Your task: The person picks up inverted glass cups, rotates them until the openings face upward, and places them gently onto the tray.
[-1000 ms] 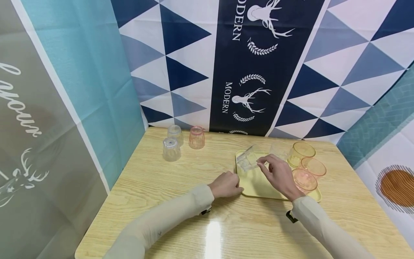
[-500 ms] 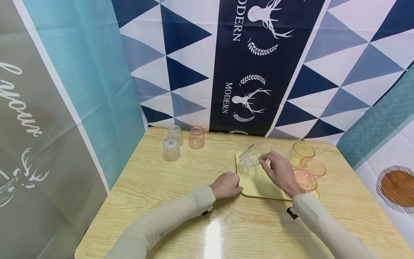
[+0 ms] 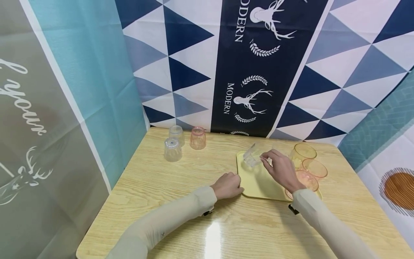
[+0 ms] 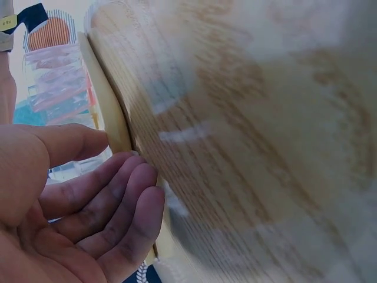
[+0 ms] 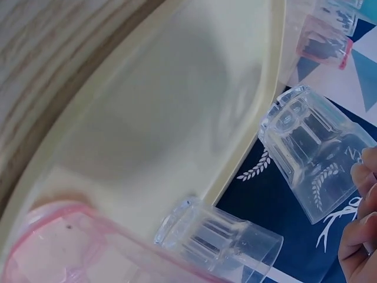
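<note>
My right hand (image 3: 281, 171) pinches a clear plastic cup (image 3: 252, 158) by its rim, between thumb and fingers. The cup (image 5: 318, 153) hangs tilted over the left part of the pale yellow tray (image 3: 257, 185), its base low and its mouth toward my hand. At the tray's front left corner, my left hand (image 3: 227, 185) grips the rim, thumb on one side and curled fingers (image 4: 118, 218) on the other. Another clear cup (image 5: 218, 236) stands in the tray, largely behind my right hand in the head view. Beside it are a yellow cup (image 3: 304, 153) and two pink cups (image 3: 314, 168).
At the back left of the wooden table (image 3: 181, 187), two clear cups (image 3: 173, 149) and a pink cup (image 3: 198, 138) stand upside down. Patterned cloth (image 3: 249, 64) hangs right behind the table's back edge, with more cloth on both sides.
The clear cup in my right hand has shifted slightly right and turned a little more upright. My left hand stays at the tray's rim.
</note>
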Available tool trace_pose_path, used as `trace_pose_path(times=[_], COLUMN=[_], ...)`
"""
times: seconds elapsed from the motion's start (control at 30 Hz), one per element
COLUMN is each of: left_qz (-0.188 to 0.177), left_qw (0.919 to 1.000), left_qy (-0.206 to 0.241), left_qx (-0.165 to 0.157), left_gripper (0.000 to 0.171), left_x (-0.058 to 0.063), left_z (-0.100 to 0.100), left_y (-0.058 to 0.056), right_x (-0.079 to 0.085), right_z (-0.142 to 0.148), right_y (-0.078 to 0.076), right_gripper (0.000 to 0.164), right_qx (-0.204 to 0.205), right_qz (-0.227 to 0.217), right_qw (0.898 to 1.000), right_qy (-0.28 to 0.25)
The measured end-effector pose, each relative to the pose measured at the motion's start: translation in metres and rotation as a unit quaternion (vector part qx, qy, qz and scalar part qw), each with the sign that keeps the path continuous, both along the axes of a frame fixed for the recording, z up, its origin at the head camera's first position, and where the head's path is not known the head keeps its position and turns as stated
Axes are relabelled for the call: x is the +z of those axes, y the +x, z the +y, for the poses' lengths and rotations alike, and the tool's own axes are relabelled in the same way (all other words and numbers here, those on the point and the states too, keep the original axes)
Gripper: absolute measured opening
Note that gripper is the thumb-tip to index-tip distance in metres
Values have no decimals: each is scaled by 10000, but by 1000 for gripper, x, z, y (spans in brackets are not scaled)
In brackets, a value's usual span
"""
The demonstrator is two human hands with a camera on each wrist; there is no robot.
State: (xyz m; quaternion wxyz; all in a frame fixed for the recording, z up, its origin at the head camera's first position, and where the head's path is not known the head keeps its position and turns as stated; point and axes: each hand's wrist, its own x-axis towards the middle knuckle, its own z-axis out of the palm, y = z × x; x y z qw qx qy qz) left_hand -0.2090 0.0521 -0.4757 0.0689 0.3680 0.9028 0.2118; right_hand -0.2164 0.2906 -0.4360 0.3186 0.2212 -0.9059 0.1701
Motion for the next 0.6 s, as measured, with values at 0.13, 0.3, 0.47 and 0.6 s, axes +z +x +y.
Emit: trace_pose_path(times=[0.13,0.3,0.47,0.6], left_qz=[50,107,129,140], left_qw=[10000,9999,9999,9999], left_qy=[-3,0,-11,-60], left_qx=[-12,-55,-43,-32], left_gripper=[58,59,58,58], left_x=[-1,-3,-4,-4], left_z=[1,1,1,2], left_y=[-1,-3,-3,-3], right_x=[-2,-2,-2,-4], right_z=[3,6,7,9], right_y=[-4,-10,-16,-19], right_gripper=[9,9,8,7], right_qx=[3,-96,-169,-190], right_qz=[8,-44,-176,-228], right_qw=[10000,9998,9995,9993], right_qy=[90,141,200,230])
